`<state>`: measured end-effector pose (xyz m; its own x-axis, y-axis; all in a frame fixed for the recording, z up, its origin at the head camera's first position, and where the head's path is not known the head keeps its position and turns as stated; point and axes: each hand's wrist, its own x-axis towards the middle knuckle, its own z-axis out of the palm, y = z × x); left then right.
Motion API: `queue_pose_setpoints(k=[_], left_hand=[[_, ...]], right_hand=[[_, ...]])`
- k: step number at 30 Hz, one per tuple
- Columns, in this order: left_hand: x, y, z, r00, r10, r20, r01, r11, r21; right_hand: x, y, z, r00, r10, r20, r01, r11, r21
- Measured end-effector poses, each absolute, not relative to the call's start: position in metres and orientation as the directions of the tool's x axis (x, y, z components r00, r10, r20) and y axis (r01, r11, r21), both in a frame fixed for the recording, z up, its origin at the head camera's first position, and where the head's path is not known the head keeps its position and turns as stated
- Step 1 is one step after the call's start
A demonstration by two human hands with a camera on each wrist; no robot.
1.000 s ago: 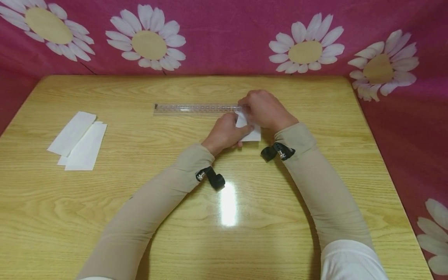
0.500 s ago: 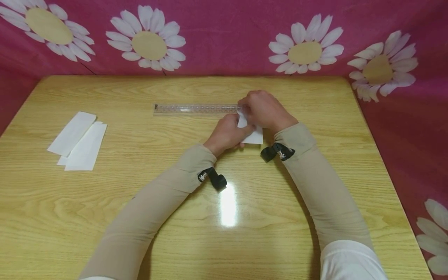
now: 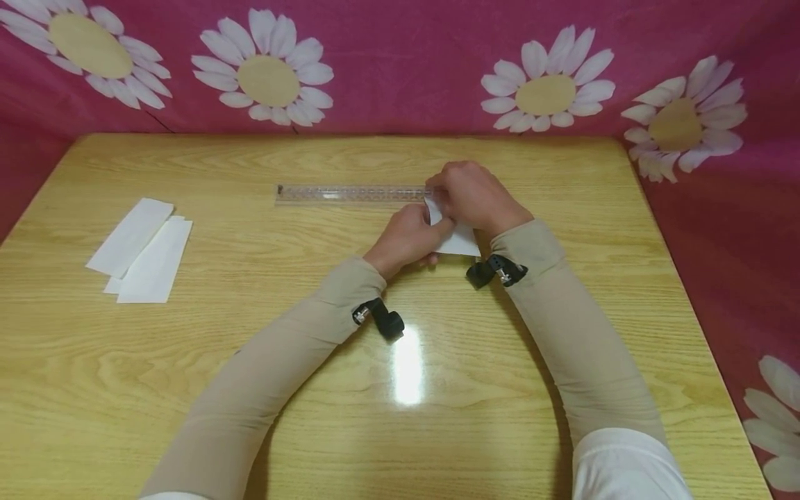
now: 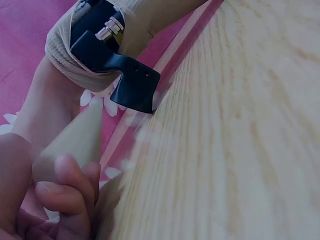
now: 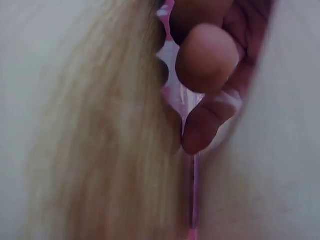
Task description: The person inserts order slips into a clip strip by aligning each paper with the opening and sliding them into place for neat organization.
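Head view, hands [image 3: 406,236] [image 3: 471,196] partly hiding paper [image 3: 461,242], ruler [image 3: 350,194], right end covered

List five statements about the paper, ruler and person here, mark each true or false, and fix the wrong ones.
1. A clear, straight plastic ruler lies on the yellow wood-grain table. True.
2. The person's bare left-hand grip holds the ruler's left end. False: it holds a white piece of paper.
3. The bare right-hand grip is at the ruler's right end. True.
4. The white rectangular paper sheets lie at the table's right side. False: they overlap at its left side.
5. The fabric backdrop is plain blue. False: it is magenta with white, yellow-centred flowers.
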<state>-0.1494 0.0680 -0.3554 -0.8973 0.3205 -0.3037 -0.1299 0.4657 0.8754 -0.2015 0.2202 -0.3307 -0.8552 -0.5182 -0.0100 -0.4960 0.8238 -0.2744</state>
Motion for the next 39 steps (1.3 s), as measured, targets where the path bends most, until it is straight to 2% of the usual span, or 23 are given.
queue_pose_setpoints(k=[16,39], left_hand=[[-0.147,0.045,-0.354,-0.88,0.358,-0.312,-0.071,0.551,0.832],[-0.151,0.046,-0.355,-0.88,0.346,-0.324,-0.055,0.605,0.795]], right_hand=[[-0.203,0.222,-0.332,-0.854,-0.52,0.009,-0.502,0.818,-0.281],[-0.203,0.22,-0.332,-0.866,-0.499,-0.01,-0.477,0.833,-0.281]])
